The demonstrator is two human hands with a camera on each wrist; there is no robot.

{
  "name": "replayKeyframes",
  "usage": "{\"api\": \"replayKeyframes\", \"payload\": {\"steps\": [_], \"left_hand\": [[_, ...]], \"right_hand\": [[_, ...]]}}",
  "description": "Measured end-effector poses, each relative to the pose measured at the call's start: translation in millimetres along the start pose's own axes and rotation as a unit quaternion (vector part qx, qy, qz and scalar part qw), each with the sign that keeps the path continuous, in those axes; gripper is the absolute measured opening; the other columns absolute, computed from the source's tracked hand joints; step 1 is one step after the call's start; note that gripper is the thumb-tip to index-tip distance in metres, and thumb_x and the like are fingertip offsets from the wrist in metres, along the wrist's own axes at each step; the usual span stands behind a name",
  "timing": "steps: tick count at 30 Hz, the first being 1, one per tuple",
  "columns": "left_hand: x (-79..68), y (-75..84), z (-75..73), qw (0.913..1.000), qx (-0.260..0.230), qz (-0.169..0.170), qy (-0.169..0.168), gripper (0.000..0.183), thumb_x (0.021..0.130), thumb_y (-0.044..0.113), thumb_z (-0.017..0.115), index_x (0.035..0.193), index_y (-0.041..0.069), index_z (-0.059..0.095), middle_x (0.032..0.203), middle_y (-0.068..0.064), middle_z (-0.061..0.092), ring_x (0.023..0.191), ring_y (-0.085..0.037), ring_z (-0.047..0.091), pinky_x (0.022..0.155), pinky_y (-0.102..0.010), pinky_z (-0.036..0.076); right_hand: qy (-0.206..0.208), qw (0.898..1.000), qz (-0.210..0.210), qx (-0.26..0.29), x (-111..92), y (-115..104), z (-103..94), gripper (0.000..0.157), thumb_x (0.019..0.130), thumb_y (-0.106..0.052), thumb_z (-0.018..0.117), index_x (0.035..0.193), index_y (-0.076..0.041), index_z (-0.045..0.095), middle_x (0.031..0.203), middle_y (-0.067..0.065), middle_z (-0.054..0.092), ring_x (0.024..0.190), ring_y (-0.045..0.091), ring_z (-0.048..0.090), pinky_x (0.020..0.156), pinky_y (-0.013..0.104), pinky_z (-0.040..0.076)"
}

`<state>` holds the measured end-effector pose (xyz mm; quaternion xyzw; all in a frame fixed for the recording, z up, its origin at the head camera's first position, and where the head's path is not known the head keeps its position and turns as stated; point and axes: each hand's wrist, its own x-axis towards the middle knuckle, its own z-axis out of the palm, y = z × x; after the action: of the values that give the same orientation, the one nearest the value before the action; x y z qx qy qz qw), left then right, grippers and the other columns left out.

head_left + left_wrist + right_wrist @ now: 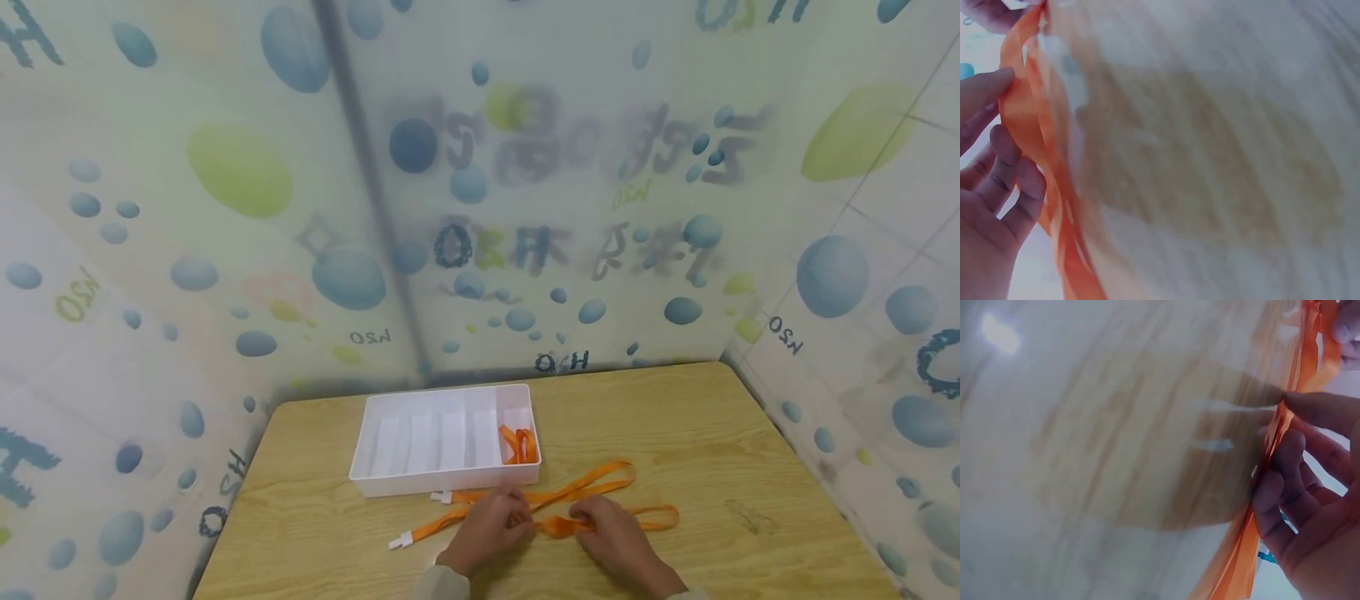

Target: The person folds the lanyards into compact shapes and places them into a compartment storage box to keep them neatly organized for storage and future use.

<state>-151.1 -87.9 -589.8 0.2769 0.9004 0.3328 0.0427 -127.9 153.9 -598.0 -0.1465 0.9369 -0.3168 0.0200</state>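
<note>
Left hand point(491, 527) and right hand point(617, 537) both pinching one nearer orange lanyard point(558, 527) at the wooden table point(315, 533), a second orange lanyard point(555, 497) just behind, two white clips point(401, 540) leftward, one white tray point(450, 482) beyond, orange strap point(520, 447) in its rightmost compartment.

Under the grip spreads a table point(712, 442), wood-grained, with rounded far corners; to the right of the grip, a dark scrawl point(752, 517) marks its top. Beyond the grip stands the back wall point(570, 337), pale, printed with blue and green blobs and H2O lettering, much of it mirrored. High beyond the grip, blurred grey characters point(660, 150) show on it, and farther left a slanting dark band point(375, 175). Similar prints cover the left wall point(45, 358) and right wall point(870, 367), the latter crossed by thin lines. A white glare point(1000, 333) shines on the table, well apart from the grip.
</note>
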Motion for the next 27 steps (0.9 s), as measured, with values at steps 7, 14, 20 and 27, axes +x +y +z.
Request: {"api": "replayKeyframes", "payload": {"steps": [7, 14, 20, 27], "left_hand": [[3.8, 6.6, -5.2, 0.9998, -0.019, -0.002, -0.003, 0.005, 0.089, 0.02, 0.076, 0.086, 0.016, 0.076, 0.082, 0.016, 0.061, 0.075, 0.004, 0.052, 0.069, -0.017, 0.048], [4.3, 13.4, -9.1, 0.9985, -0.055, -0.004, 0.004, 0.006, 0.09, 0.019, 0.075, 0.086, 0.015, 0.075, 0.081, 0.015, 0.065, 0.072, 0.005, 0.053, 0.066, -0.016, 0.047], [5.3, 18.9, -10.9, 0.9947, -0.098, 0.024, 0.02, 0.008, 0.093, 0.018, 0.071, 0.088, 0.012, 0.074, 0.079, 0.015, 0.064, 0.069, 0.006, 0.051, 0.063, -0.015, 0.045], [9.5, 29.0, -16.7, 0.9928, -0.114, 0.001, 0.036, 0.011, 0.096, 0.02, 0.067, 0.09, 0.012, 0.073, 0.076, 0.014, 0.06, 0.066, 0.003, 0.046, 0.059, -0.016, 0.042]], "right_hand": [[0.018, 0.999, -0.021, -0.022, 1, -5, 5.4, 0.028, 0.075, -0.024, 0.085, 0.099, -0.016, 0.073, 0.101, -0.006, 0.068, 0.092, 0.015, 0.064, 0.078, 0.035, 0.053], [0.121, 0.988, -0.089, -0.036, 3, -16, 11.2, 0.028, 0.075, -0.023, 0.087, 0.098, -0.019, 0.073, 0.093, -0.012, 0.061, 0.081, 0.003, 0.059, 0.067, 0.025, 0.051], [0.216, 0.959, -0.174, -0.057, 10, -22, 12.0, 0.035, 0.063, -0.002, 0.089, 0.093, -0.011, 0.073, 0.089, -0.006, 0.056, 0.066, 0.0, 0.048, 0.054, 0.017, 0.041], [0.258, 0.939, -0.215, -0.078, 13, -29, 7.6, 0.035, 0.062, 0.0, 0.09, 0.092, -0.007, 0.073, 0.086, -0.004, 0.054, 0.062, -0.002, 0.045, 0.051, 0.012, 0.037]]}}
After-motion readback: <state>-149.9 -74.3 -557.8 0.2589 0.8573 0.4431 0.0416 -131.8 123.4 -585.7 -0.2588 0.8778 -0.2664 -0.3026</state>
